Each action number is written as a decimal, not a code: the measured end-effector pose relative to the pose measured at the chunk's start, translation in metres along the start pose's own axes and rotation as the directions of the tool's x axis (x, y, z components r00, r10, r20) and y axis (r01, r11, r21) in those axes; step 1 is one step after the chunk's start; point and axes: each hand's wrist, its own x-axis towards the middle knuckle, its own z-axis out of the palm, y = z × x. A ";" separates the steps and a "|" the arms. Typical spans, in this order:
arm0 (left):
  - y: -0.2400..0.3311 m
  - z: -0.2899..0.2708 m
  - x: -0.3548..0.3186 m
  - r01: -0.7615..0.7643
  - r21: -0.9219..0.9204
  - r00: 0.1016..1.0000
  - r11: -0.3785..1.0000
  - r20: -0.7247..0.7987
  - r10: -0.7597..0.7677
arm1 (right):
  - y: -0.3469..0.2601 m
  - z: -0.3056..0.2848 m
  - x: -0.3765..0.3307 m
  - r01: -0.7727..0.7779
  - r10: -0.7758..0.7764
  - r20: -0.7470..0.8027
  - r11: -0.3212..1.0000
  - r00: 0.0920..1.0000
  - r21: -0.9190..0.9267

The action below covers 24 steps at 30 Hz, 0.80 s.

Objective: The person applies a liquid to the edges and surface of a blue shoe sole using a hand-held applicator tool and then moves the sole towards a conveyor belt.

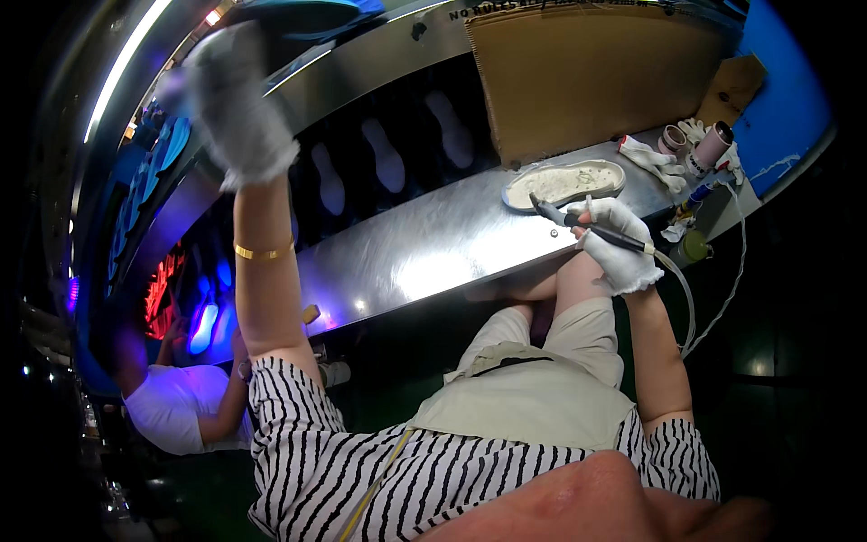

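My right hand (619,244), in a white fingertip-less glove, is closed around a glue brush (587,226) with a dark handle and a pale tube running from its back end. The bristles reach the near edge of a white shoe sole (564,183), which lies on the metal bench (406,239) with its hollow side up; I cannot tell whether they touch it. Far to the left, my gloved left hand (239,104) is stretched out over the bench's far side. Motion smears its fingers, and whether it holds anything is hidden.
Several soles (384,155) lie in the dark recess behind the bench. A cardboard sheet (596,77) stands at the back right. Spare gloves (655,163) and a pink spool (713,144) sit at the bench's right end. Another person (181,406) works at the left.
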 end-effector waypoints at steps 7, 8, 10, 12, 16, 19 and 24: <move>0.069 -0.025 -0.023 0.369 -0.794 0.929 0.484 0.295 -0.225 | 0.001 0.011 0.006 -0.054 0.059 -0.130 0.998 0.990 0.041; 0.070 -0.008 -0.045 0.457 -0.802 0.882 0.384 0.351 -0.315 | 0.005 0.013 0.006 -0.043 0.049 -0.123 0.997 0.991 0.057; 0.074 0.018 -0.095 0.645 -0.762 0.692 0.051 0.555 -0.461 | 0.003 0.016 0.004 -0.063 0.069 -0.086 0.995 0.994 0.073; 0.076 0.039 -0.150 0.675 -0.594 0.348 -0.438 0.780 -0.520 | -0.001 0.017 0.002 -0.069 0.080 -0.077 0.988 0.994 0.137; 0.114 0.039 -0.217 0.268 -0.515 0.183 -0.814 0.857 -0.482 | -0.008 0.031 -0.001 -0.022 0.014 0.035 0.975 0.999 0.222; 0.128 0.050 -0.219 0.362 -0.509 0.158 -0.781 0.859 -0.486 | -0.010 0.040 0.004 0.016 -0.022 0.031 0.981 0.999 0.193; 0.153 0.087 -0.196 0.610 -0.582 0.042 -0.538 0.702 -0.711 | -0.021 0.054 0.018 0.088 -0.091 -0.004 0.942 0.996 0.324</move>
